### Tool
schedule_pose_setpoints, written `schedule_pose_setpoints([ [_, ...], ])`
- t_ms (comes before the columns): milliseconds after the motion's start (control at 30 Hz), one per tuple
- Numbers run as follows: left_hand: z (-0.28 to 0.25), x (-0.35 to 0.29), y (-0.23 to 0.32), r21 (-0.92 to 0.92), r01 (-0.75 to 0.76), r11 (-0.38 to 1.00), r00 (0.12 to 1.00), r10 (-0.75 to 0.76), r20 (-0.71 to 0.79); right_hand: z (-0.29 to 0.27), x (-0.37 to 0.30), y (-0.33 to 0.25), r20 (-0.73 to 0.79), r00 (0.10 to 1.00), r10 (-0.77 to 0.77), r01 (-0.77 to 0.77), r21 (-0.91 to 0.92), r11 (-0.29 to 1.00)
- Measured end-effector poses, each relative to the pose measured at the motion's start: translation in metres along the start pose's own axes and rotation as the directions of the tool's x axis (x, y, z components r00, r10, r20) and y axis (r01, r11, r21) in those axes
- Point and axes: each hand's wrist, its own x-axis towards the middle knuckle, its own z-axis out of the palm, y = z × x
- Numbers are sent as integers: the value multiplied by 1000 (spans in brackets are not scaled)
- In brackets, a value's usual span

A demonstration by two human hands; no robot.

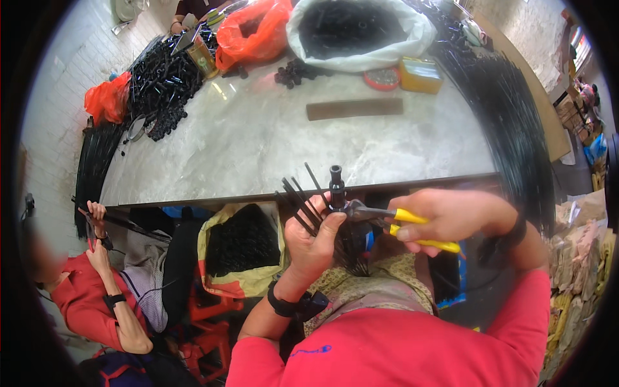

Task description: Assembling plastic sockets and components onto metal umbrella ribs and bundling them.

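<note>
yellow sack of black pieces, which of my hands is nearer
Left. The left hand is just right of the yellow sack in view; the right hand, with the pliers, is farther right.

**Two-Handed Working Position**

The left hand grips several thin black rods and a stepped black cylindrical piece — the latter upright. The right hand holds dark metal pliers with yellow handles, jaws at the piece's lower end. On the grey marbled tabletop — a flat brown bar and an open white plastic sack.
</note>
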Motion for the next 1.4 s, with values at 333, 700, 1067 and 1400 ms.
schedule_pose_setpoints([
  [333,-11,5,-2,-163,47,985,999,-43,30,20,17,21,-171,969,-181,181,-16,983],
  [700,-11,3,0,-130,23,991,999,-20,28,19,14,19,-144,968,-206,202,-38,979],
  [1067,4,3,11,70,121,990,992,-118,-49,7,3,8,-111,990,-83,84,4,996],
  [1400,9,7,-13,-300,222,928,973,-194,122,-3,17,52,-441,895,-67,113,81,990],
])
